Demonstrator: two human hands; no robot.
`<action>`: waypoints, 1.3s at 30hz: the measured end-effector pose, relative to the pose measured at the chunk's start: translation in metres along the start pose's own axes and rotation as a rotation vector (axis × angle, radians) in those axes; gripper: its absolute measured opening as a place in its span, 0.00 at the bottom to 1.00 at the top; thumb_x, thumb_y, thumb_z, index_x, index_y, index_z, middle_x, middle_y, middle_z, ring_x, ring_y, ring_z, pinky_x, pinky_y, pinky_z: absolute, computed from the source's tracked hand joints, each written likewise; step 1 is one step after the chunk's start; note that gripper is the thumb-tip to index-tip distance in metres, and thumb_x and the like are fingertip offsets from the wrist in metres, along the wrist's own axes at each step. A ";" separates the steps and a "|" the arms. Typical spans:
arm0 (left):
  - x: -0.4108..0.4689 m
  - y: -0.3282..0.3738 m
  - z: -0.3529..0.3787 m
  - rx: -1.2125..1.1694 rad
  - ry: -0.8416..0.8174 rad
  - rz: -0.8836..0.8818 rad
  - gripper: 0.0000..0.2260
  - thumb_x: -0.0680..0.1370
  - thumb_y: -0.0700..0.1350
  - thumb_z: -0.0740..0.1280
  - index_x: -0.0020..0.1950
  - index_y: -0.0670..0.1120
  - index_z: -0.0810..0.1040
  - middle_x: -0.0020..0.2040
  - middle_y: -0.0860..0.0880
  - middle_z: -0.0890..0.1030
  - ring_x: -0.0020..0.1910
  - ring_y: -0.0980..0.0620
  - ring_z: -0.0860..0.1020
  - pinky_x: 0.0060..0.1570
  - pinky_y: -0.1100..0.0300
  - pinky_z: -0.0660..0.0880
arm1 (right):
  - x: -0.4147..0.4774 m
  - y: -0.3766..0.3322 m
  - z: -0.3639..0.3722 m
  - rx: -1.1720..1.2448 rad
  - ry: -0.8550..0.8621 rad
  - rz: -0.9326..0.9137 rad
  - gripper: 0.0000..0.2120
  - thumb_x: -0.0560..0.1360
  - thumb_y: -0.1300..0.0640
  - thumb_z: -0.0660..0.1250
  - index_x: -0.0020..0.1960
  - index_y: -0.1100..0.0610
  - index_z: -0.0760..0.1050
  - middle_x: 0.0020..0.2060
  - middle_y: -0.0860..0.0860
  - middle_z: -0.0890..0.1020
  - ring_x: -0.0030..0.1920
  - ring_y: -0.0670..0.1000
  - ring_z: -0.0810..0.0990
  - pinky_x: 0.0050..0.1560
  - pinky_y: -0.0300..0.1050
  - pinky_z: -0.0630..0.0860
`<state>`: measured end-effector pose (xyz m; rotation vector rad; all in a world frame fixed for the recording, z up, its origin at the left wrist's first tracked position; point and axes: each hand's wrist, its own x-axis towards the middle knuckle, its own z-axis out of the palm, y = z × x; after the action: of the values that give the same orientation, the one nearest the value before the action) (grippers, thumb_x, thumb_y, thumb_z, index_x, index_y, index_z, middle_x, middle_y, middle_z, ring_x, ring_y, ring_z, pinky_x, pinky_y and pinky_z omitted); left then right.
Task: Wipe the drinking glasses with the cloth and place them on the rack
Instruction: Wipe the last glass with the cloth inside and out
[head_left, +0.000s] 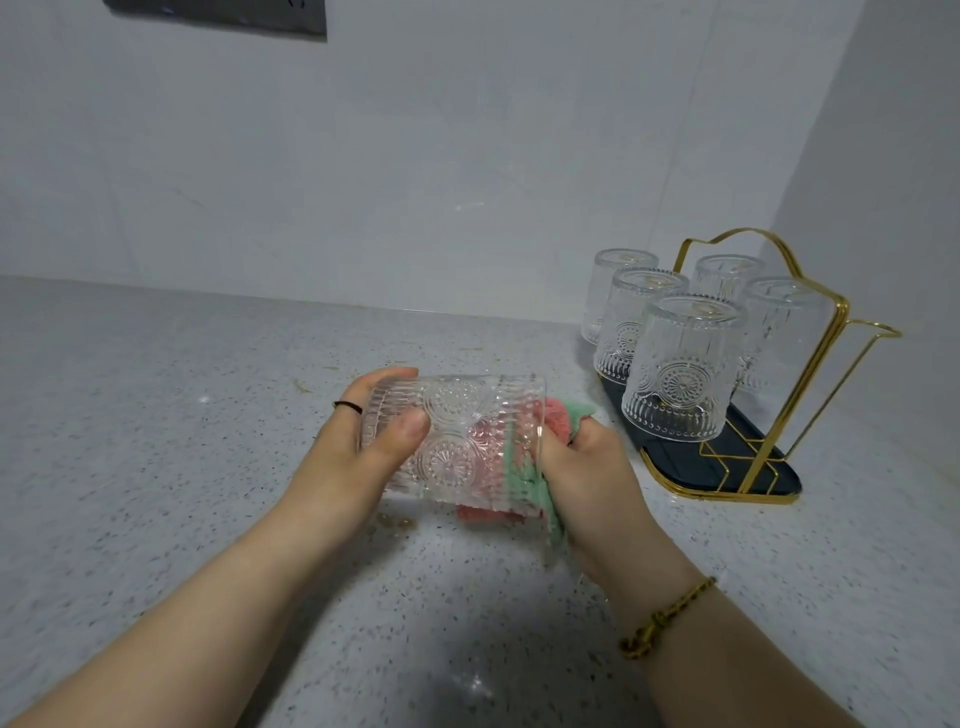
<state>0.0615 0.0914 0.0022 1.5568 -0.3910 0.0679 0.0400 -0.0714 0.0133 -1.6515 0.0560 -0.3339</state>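
Speckled counter (156, 467), cloth (560, 417) half-hidden inside glass (457, 441)

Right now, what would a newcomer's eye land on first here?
The patterned glass held sideways over the counter at centre: the left hand grips its base end, and the right hand holds a pink-and-green cloth stuffed into its mouth. At the right, near the wall corner, five matching glasses stand upside down on a gold wire rack.
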 end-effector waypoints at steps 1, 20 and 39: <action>0.000 0.002 0.001 -0.006 -0.005 -0.019 0.31 0.50 0.74 0.68 0.50 0.64 0.74 0.55 0.49 0.80 0.55 0.48 0.79 0.58 0.47 0.72 | 0.000 0.001 0.000 -0.008 0.014 -0.009 0.14 0.73 0.58 0.65 0.29 0.55 0.69 0.23 0.46 0.75 0.25 0.41 0.73 0.26 0.30 0.69; 0.001 0.011 -0.012 0.279 -0.156 0.062 0.43 0.39 0.68 0.74 0.52 0.59 0.69 0.47 0.63 0.78 0.44 0.76 0.75 0.39 0.81 0.68 | 0.002 0.000 -0.003 0.001 0.088 0.004 0.13 0.73 0.56 0.65 0.46 0.68 0.75 0.36 0.56 0.78 0.36 0.51 0.76 0.34 0.39 0.74; 0.002 -0.001 0.007 -0.284 0.032 -0.015 0.41 0.43 0.65 0.76 0.50 0.44 0.77 0.41 0.50 0.85 0.44 0.54 0.83 0.41 0.68 0.77 | 0.003 -0.006 -0.007 0.611 -0.105 0.400 0.20 0.74 0.44 0.59 0.54 0.60 0.75 0.46 0.56 0.83 0.46 0.54 0.81 0.48 0.47 0.77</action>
<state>0.0625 0.0838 0.0020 1.2762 -0.3475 0.0242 0.0396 -0.0784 0.0201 -1.0172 0.1837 0.0467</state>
